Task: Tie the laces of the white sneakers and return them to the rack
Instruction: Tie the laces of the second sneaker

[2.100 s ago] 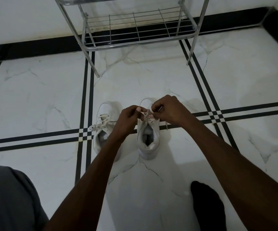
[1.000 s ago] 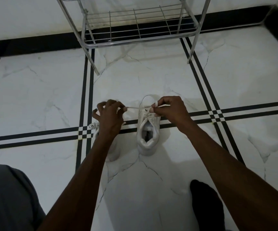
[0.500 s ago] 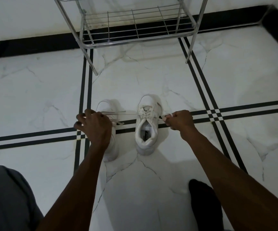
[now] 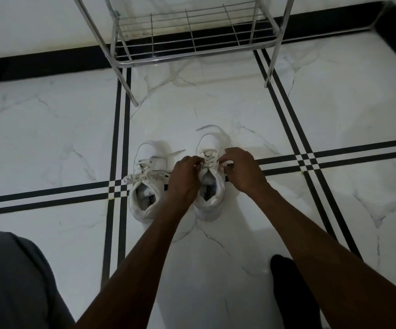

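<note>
Two white sneakers stand side by side on the marble floor, toes pointing away from me. The left sneaker [image 4: 147, 186] has its laces in a bow lying across its tongue. Over the right sneaker [image 4: 210, 184], my left hand [image 4: 184, 179] and my right hand [image 4: 242, 170] each pinch a lace end close to the eyelets, one on either side of the tongue. The metal wire rack [image 4: 192, 36] stands against the wall beyond the shoes, its bottom shelf bare.
Black double stripes cross the white tiles, and a black skirting runs along the wall. My grey-clad knee [image 4: 14, 281] fills the lower left corner. A foot in a black sock [image 4: 292, 290] rests at the lower right.
My hands pulled the right sneaker's laces wide apart to the sides, then came back together over its tongue. The left sneaker, earlier hidden by my left hand, now shows fully.
</note>
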`<action>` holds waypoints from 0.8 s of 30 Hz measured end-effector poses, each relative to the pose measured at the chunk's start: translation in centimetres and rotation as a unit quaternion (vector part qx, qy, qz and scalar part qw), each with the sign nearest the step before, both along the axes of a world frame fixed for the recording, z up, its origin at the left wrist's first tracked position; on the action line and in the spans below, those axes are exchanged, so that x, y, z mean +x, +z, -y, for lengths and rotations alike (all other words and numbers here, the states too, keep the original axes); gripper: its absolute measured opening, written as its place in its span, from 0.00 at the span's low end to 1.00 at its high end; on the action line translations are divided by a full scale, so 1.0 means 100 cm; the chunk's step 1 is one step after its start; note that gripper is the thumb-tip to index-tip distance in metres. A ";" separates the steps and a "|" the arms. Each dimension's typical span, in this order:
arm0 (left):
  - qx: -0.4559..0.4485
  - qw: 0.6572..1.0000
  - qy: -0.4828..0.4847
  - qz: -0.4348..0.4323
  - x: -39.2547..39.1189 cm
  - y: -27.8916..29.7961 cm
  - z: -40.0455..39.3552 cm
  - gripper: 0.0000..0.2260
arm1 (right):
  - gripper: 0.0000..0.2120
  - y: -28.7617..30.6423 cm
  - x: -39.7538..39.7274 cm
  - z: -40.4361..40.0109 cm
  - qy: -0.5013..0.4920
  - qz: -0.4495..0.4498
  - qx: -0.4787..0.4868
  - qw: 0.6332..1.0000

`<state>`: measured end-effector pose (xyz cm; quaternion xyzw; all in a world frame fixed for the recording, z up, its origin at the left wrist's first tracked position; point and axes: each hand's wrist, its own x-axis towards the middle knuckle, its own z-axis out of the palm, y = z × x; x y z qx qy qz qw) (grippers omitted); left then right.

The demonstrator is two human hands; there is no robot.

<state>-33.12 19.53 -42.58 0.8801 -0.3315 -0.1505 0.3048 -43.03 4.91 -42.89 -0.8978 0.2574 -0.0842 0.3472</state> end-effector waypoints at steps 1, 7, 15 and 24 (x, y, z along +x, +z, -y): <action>-0.001 1.000 0.019 0.001 0.001 -0.002 0.001 0.15 | 0.10 -0.003 0.000 -0.002 0.000 -0.001 0.000 1.000; -0.009 0.998 0.062 -0.028 0.008 -0.007 -0.006 0.11 | 0.08 0.003 -0.002 -0.001 -0.018 -0.028 0.025 0.999; 0.119 0.983 0.033 0.138 0.010 -0.011 -0.019 0.10 | 0.10 0.007 -0.006 -0.001 0.034 -0.102 -0.124 0.986; 0.065 0.996 0.053 0.017 0.008 -0.009 -0.022 0.07 | 0.09 -0.001 -0.003 -0.002 0.017 -0.115 -0.089 0.989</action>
